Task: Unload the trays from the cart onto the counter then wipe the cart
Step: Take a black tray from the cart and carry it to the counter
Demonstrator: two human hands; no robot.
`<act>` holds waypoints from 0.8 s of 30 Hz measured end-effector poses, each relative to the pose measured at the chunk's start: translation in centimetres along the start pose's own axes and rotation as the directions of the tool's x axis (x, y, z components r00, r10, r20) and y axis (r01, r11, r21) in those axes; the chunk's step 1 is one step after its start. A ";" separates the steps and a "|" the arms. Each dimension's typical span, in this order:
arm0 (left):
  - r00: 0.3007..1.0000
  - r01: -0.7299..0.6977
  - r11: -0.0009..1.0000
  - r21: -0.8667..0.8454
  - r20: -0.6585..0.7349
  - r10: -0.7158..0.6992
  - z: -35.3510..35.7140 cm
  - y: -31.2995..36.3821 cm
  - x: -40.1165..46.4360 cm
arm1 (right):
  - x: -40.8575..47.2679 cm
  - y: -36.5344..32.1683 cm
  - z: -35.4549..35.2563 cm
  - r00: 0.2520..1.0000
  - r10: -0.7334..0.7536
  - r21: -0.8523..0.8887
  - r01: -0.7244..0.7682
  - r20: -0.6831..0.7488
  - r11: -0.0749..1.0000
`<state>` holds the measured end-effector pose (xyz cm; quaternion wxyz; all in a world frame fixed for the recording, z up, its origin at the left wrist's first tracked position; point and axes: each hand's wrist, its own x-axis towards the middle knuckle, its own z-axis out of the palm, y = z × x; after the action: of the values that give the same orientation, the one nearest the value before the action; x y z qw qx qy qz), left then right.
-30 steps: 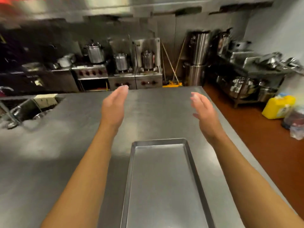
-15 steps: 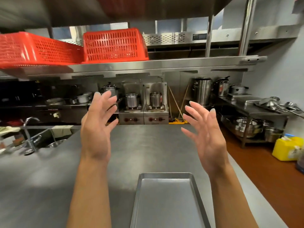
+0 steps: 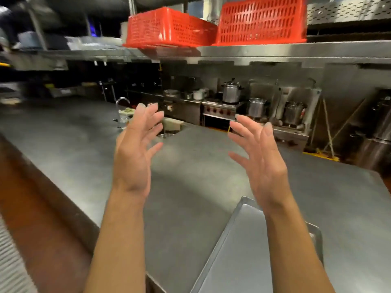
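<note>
Both hands up over the counter point(image 3: 190, 166), holding nothing: left hand point(image 3: 132, 157) and right hand point(image 3: 262, 163) w/ fingers spread, loosely bent, palms facing each other. Tray point(image 3: 239, 250) flat on counter at 5 o'clock, partly under right forearm. Two red baskets point(image 3: 213, 24) on shelf at 12 o'clock

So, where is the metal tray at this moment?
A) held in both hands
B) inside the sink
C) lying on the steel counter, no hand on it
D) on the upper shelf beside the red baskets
C: the tray lies flat on the counter, while the left hand and right hand are raised above it, fingers spread, holding nothing.
</note>
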<state>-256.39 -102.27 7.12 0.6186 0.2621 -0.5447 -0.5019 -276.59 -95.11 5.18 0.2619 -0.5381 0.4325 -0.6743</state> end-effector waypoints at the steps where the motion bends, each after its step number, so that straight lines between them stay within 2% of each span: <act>1: 0.999 0.001 1.000 0.027 -0.054 0.001 -1.2 0.5 -1.2 | 0.0 0.3 1.4 0.998 0.022 0.038 -0.024 0.058 0.999; 4: 0.965 -0.004 0.991 0.130 -0.261 0.038 -5.8 2.8 -5.9 | -1.1 0.8 6.8 0.956 0.056 0.122 -0.095 0.289 0.988; 7: 0.886 0.004 0.969 0.249 -0.450 0.112 -10.5 5.7 -11.5 | -4.3 1.0 12.6 0.880 0.056 0.210 -0.174 0.472 0.962; 10: 0.776 0.043 0.930 0.365 -0.598 0.199 -14.0 9.3 -17.6 | -8.5 0.1 18.1 0.788 0.055 0.267 -0.273 0.613 0.924; 12: 0.672 0.060 0.879 0.473 -0.671 0.315 -15.7 12.3 -22.0 | -11.6 -1.6 21.9 0.708 0.005 0.296 -0.302 0.706 0.906; 16: 0.474 0.102 0.791 0.604 -0.728 0.495 -17.8 18.4 -30.6 | -17.6 -6.0 28.2 0.543 -0.138 0.365 -0.336 0.828 0.868; 19: 0.289 0.104 0.741 0.664 -0.733 0.616 -18.3 23.6 -38.9 | -24.4 -10.9 32.9 0.383 -0.269 0.416 -0.379 0.884 0.827; 24: 0.068 0.194 0.686 0.701 -0.707 0.704 -17.2 29.1 -51.1 | -36.0 -18.1 36.7 0.142 -0.426 0.434 -0.513 0.894 0.741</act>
<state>-225.49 -49.33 6.82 0.7640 0.6019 -0.1712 0.1569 -229.43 -67.88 4.61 0.6722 -0.6910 -0.1078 -0.2430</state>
